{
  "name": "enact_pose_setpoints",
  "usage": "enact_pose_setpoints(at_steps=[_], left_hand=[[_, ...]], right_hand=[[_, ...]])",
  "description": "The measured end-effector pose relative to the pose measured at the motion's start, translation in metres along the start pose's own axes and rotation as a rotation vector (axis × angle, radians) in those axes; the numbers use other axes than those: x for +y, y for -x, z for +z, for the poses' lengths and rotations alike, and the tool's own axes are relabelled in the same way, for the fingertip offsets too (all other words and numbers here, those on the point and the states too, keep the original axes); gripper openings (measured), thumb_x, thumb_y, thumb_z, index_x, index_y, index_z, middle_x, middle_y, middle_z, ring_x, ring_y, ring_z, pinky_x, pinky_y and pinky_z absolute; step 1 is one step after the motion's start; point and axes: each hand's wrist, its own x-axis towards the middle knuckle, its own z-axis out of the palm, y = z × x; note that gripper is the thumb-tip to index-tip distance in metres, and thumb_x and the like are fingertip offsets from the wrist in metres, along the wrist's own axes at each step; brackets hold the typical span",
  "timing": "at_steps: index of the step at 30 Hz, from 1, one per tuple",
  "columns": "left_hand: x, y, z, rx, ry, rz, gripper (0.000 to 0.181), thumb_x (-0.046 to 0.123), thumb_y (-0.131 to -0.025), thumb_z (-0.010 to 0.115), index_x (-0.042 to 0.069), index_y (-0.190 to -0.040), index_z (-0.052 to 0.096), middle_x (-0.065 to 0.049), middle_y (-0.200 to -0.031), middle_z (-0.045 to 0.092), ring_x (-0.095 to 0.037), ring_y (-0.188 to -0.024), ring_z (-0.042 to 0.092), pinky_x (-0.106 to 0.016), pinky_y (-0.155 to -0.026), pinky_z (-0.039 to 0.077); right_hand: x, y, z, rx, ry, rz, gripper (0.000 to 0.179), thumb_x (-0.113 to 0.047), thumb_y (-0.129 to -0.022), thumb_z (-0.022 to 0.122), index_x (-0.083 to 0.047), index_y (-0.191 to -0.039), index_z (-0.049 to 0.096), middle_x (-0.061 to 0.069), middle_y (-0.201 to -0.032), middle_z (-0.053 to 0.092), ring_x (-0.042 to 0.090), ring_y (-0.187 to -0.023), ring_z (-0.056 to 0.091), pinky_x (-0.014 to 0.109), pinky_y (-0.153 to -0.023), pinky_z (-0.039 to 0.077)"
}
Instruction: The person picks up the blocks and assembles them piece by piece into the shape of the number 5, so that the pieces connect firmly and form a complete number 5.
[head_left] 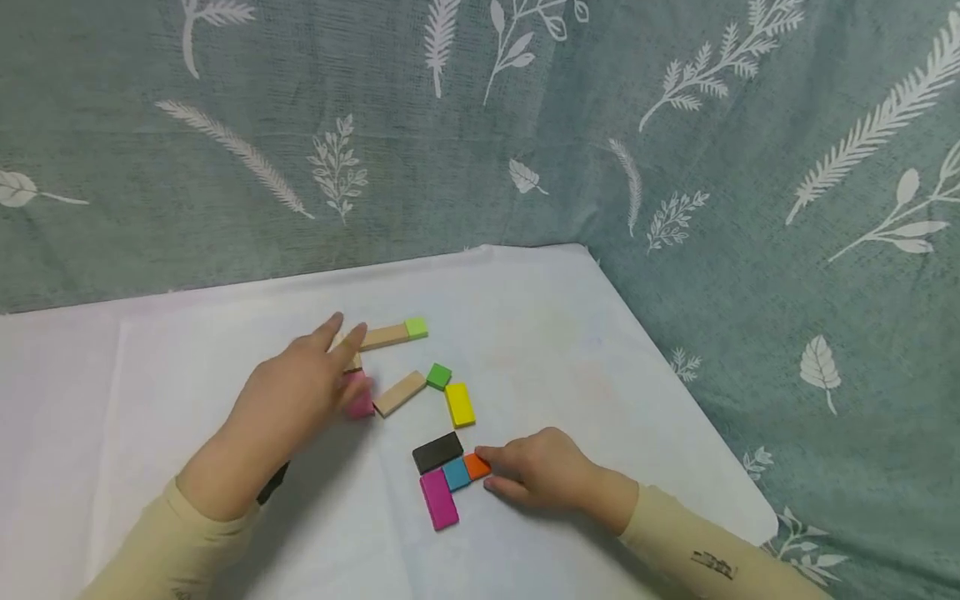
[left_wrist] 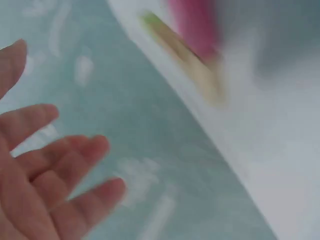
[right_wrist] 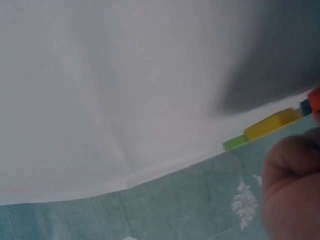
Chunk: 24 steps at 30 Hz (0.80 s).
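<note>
My left hand (head_left: 288,392) is over a pink block (head_left: 362,398) and a pale wooden block (head_left: 355,363), hiding parts of both. Its fingers are spread and hold nothing in the left wrist view. A long wooden block (head_left: 386,337) reaches from there to a lime-green block (head_left: 416,327). With index finger and thumb, my right hand (head_left: 551,472) pinches an orange block (head_left: 474,467) at its right end. That block sits against a blue block (head_left: 456,474), beside a black block (head_left: 438,452) and a magenta block (head_left: 439,500).
Between the two groups lie a wooden block (head_left: 400,394), a green block (head_left: 438,376) and a yellow block (head_left: 460,405). White cloth (head_left: 540,333) covers the table. A grey-green leaf-patterned curtain (head_left: 420,192) stands behind it and on the right.
</note>
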Motion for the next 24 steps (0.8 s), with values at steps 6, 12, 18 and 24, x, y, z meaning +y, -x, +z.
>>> enact_pose_setpoints(at_steps=[6, 12, 18, 24], left_hand=[[0.068, 0.039, 0.018, -0.069, 0.026, 0.211, 0.059, 0.043, -0.089, 0.075, 0.017, -0.141, 0.061, -0.009, -0.145, 0.059, -0.028, -0.122, 0.065, -0.046, -0.091, 0.058], [0.094, 0.080, 0.059, -0.373, -0.045, 0.311, 0.075, 0.059, -0.091, 0.063, 0.019, -0.152, 0.047, -0.009, -0.160, 0.041, -0.028, -0.146, 0.042, -0.051, -0.105, 0.049], [0.095, 0.093, 0.062, -0.448, -0.068, 0.269, 0.070, 0.059, -0.089, 0.066, 0.021, -0.147, 0.054, -0.006, -0.152, 0.052, -0.028, -0.144, 0.045, -0.053, -0.103, 0.050], [0.085, 0.109, 0.053, -0.421, -0.061, 0.293, 0.060, 0.054, -0.090, 0.068, 0.018, -0.138, 0.063, -0.003, -0.139, 0.065, -0.026, -0.138, 0.053, -0.050, -0.105, 0.049]], right_hand=[[-0.019, -0.002, 0.000, -0.035, -0.029, -0.200, 0.042, -0.038, -0.101, 0.059, -0.022, -0.139, 0.062, -0.015, -0.089, 0.075, -0.002, -0.066, 0.063, 0.011, -0.049, 0.033], [-0.024, -0.001, -0.003, -0.088, -0.029, -0.093, 0.049, -0.043, -0.103, 0.053, -0.018, -0.145, 0.054, -0.012, -0.080, 0.071, 0.003, -0.060, 0.061, 0.020, -0.049, 0.040], [-0.023, -0.004, -0.005, -0.193, -0.055, 0.074, 0.056, -0.047, -0.104, 0.049, -0.021, -0.153, 0.044, -0.009, -0.074, 0.068, 0.007, -0.061, 0.061, 0.029, -0.055, 0.046], [-0.038, -0.017, -0.005, -0.134, -0.042, -0.023, 0.055, -0.041, -0.104, 0.050, -0.025, -0.156, 0.040, -0.011, -0.081, 0.070, 0.007, -0.052, 0.050, 0.025, -0.049, 0.038]])
